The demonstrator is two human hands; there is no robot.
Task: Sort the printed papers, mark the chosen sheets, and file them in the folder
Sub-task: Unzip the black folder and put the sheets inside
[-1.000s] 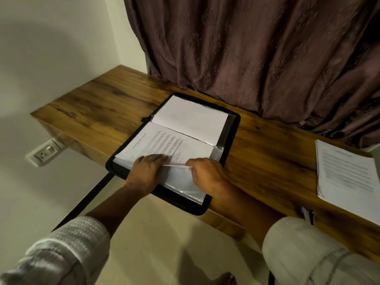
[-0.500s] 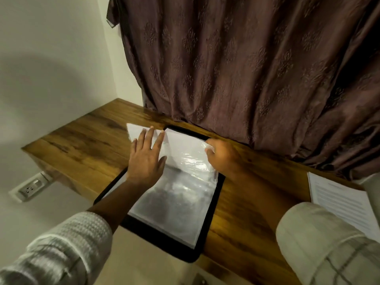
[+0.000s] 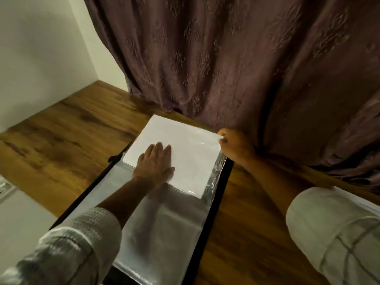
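Just one sheet [image 3: 185, 149] tops one folder [image 3: 217, 204], left hand [image 3: 156, 163] flat, right hand [image 3: 236, 147] pinching it.

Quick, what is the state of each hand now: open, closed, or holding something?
Left hand: open, flat, pressing on the white sheet.
Right hand: closed, pinching the white sheet's far corner.
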